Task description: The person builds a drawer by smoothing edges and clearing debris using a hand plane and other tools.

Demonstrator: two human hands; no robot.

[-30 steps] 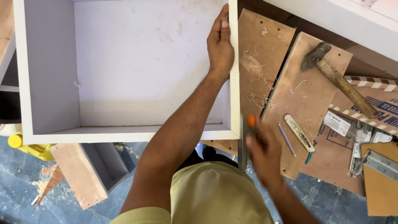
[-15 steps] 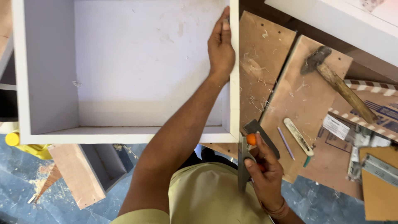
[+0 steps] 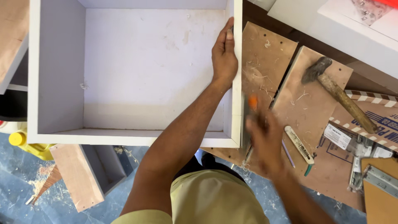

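A white open box (image 3: 132,139), like a drawer or cabinet carcass, lies on the bench under me. My left hand (image 3: 224,56) grips its right side wall from inside, fingers along the top edge. My right hand (image 3: 265,139), blurred by motion, holds a dark flat tool with an orange tip (image 3: 250,108) against the outer face of that same wall, just right of the box.
Plywood boards (image 3: 306,103) with shavings lie right of the box. A hammer (image 3: 338,93), a utility knife (image 3: 299,144) and a pencil rest on them. Metal drawer slides (image 3: 373,172) sit at far right. A small grey drawer (image 3: 89,174) and a yellow bottle (image 3: 20,139) are on the floor.
My right hand has lifted the orange-tipped tool from near my waist up alongside the box's right wall. My left hand has kept its grip on that wall.
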